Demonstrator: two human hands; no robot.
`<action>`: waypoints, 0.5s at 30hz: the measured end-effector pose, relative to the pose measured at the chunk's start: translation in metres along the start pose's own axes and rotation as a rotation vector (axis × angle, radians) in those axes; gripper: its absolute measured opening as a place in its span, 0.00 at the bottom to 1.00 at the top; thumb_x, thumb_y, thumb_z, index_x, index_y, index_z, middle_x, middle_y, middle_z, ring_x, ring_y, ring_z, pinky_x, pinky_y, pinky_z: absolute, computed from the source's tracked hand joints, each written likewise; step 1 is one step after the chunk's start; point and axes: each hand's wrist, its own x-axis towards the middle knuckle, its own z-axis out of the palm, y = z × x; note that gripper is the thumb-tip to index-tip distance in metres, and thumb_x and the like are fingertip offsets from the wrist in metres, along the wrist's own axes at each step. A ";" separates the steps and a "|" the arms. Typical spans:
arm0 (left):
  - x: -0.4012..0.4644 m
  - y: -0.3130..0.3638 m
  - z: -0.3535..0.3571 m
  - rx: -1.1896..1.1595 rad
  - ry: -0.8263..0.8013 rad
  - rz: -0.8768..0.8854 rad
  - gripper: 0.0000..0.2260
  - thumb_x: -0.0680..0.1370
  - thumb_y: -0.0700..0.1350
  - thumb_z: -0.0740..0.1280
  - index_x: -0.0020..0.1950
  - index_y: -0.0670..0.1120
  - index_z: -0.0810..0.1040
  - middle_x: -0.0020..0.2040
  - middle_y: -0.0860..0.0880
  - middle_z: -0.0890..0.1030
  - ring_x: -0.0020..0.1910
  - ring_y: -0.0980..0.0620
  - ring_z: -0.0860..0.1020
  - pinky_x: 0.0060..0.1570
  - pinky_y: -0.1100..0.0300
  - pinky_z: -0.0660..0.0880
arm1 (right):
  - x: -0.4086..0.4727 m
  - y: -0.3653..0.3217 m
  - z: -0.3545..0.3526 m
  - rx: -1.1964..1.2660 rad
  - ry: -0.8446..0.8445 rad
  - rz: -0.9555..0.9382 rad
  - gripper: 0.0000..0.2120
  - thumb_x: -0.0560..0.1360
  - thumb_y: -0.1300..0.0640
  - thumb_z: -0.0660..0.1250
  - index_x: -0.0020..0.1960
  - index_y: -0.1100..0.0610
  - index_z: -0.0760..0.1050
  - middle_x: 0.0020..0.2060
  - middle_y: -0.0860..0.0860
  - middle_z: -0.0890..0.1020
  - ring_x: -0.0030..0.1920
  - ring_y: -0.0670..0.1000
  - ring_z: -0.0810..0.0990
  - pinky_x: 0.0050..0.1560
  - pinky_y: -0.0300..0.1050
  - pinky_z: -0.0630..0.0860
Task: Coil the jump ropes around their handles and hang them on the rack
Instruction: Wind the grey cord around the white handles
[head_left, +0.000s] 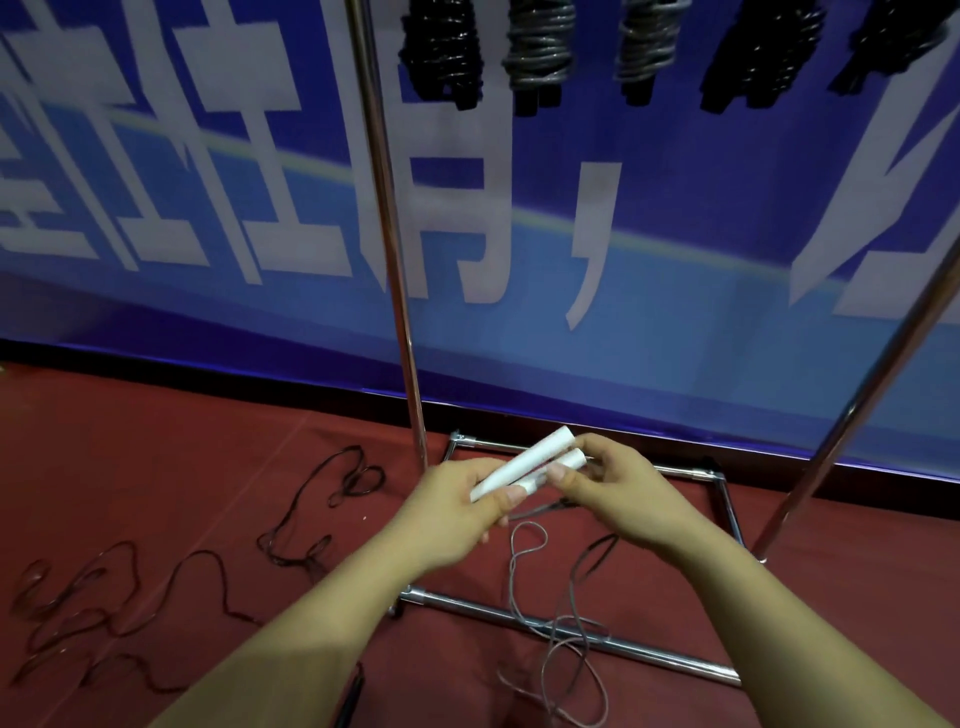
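I hold two white handles (524, 467) side by side, in front of me above the rack's (402, 332) base. My left hand (457, 512) grips their near ends, thumb on top; my right hand (608, 480) pinches the far end of the lower handle, fingers curled round it. Their cord (566, 613) drops from under my hands in loose loops onto the red floor (156, 447), lying across the rack's front base bar.

The handles look stiff, light and smooth, so I judge a firm hold at the middle of the pair will keep them from sliding apart. The cord looks thin and limp, likely to tangle or snag on the bar; I would take it close to the handles and wind it under light tension.

Another dark rope (306, 519) sprawls on the floor toward its left edge. Coiled ropes (540, 47) hang above, cut off by the top edge, so their hooks are hidden. Where the cord joins the handles is covered by my hands.
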 end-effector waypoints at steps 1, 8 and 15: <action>-0.001 -0.001 0.000 0.069 0.030 0.029 0.05 0.80 0.53 0.68 0.55 0.58 0.83 0.35 0.53 0.82 0.31 0.54 0.77 0.36 0.58 0.73 | 0.000 0.003 -0.004 -0.011 -0.036 -0.013 0.12 0.74 0.50 0.75 0.56 0.49 0.79 0.36 0.54 0.81 0.35 0.46 0.76 0.40 0.42 0.73; 0.003 0.001 -0.007 0.374 0.158 0.031 0.09 0.80 0.59 0.65 0.56 0.59 0.80 0.37 0.54 0.82 0.38 0.54 0.80 0.43 0.57 0.75 | -0.002 0.004 -0.018 -0.519 -0.054 0.108 0.13 0.70 0.49 0.78 0.51 0.48 0.79 0.35 0.46 0.78 0.33 0.42 0.74 0.37 0.31 0.71; 0.009 -0.014 -0.020 0.042 0.074 -0.082 0.05 0.80 0.45 0.69 0.49 0.57 0.81 0.33 0.52 0.80 0.29 0.53 0.79 0.34 0.53 0.78 | -0.003 0.012 -0.028 -0.483 -0.039 0.235 0.22 0.72 0.36 0.71 0.33 0.54 0.72 0.26 0.45 0.72 0.28 0.44 0.69 0.32 0.38 0.66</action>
